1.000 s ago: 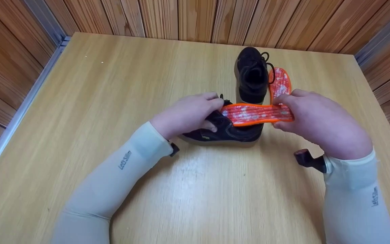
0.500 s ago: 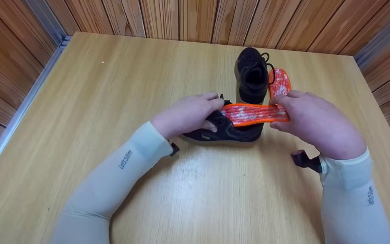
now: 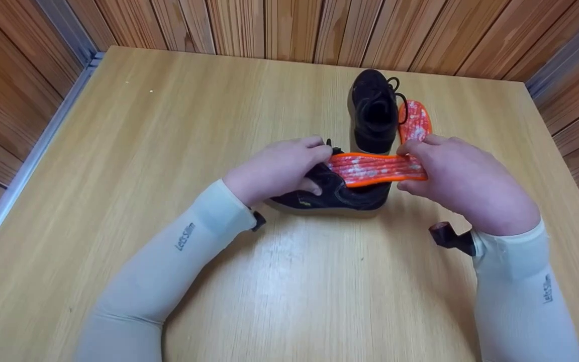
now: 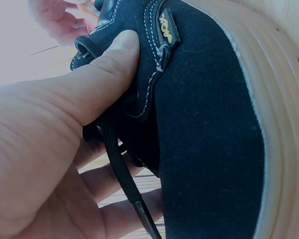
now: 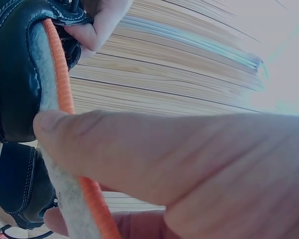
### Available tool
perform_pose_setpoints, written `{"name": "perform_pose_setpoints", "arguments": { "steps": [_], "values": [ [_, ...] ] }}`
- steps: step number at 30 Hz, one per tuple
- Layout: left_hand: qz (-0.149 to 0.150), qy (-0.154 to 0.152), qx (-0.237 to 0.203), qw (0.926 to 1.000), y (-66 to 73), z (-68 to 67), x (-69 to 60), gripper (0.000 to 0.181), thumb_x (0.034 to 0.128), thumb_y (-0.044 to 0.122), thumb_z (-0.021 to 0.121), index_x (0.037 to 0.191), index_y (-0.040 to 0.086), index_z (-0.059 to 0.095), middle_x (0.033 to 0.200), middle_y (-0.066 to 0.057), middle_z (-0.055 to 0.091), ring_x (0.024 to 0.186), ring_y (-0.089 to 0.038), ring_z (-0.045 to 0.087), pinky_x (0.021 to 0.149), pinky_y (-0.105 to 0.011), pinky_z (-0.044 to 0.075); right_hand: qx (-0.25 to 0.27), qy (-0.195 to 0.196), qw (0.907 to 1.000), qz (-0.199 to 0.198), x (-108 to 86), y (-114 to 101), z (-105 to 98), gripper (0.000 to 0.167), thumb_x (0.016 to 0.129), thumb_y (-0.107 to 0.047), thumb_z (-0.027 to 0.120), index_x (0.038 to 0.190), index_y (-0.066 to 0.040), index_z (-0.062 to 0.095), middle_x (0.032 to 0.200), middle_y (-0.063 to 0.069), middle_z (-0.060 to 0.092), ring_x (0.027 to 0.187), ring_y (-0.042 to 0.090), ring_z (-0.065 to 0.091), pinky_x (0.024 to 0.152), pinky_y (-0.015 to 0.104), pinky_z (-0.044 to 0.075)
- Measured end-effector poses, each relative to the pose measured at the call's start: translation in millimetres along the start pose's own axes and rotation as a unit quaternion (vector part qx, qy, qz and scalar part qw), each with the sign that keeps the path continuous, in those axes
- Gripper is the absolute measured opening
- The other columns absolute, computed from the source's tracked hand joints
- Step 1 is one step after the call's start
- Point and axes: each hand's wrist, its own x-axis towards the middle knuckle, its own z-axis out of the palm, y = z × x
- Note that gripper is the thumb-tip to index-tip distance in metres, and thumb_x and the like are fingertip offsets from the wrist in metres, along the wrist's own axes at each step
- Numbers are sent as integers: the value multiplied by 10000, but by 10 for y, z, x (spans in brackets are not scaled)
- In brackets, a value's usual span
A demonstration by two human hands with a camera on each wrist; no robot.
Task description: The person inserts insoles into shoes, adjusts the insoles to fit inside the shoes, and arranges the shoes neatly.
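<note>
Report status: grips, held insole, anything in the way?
Left grip holds near shoe. Right grip pinches orange-edged insole. Insole partway in, other end sticking out. No blockage visible; shoe's inside mostly hidden.

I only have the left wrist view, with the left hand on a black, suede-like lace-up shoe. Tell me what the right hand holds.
Observer: The right hand pinches a flat, red-and-white patterned insole with an orange rim.
Operator: Report where its other end goes.
Observer: Into the opening of the black, suede-like lace-up shoe; the tip is hidden.
Operator: Name what stands beyond that shoe.
Observer: A second black lace-up shoe, farther from the person in the head view.
</note>
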Motion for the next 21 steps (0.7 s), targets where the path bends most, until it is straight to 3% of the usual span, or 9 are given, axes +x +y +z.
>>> {"name": "perform_pose_setpoints", "arguments": {
  "steps": [12, 21],
  "values": [
    [29, -19, 27, 10000, -2, 18, 17, 561, 954, 446, 834, 1361, 142, 596, 1370, -71, 630, 1171, -286, 682, 1074, -491, 588, 170, -237, 9992, 279, -44, 101, -43, 452, 898, -260, 868, 1292, -109, 706, 1070, 105, 686, 860, 270, 630, 770, 487, 529],
    [-2, -35, 14, 10000, -8, 11, 6, 574, 949, 465, 826, 1359, 139, 589, 1375, -73, 629, 1172, -295, 688, 1081, -491, 585, 138, -295, 9991, 285, -58, 159, -84, 442, 902, -258, 885, 1270, -95, 703, 1003, 126, 669, 803, 259, 591, 666, 414, 460]
  ]
}}
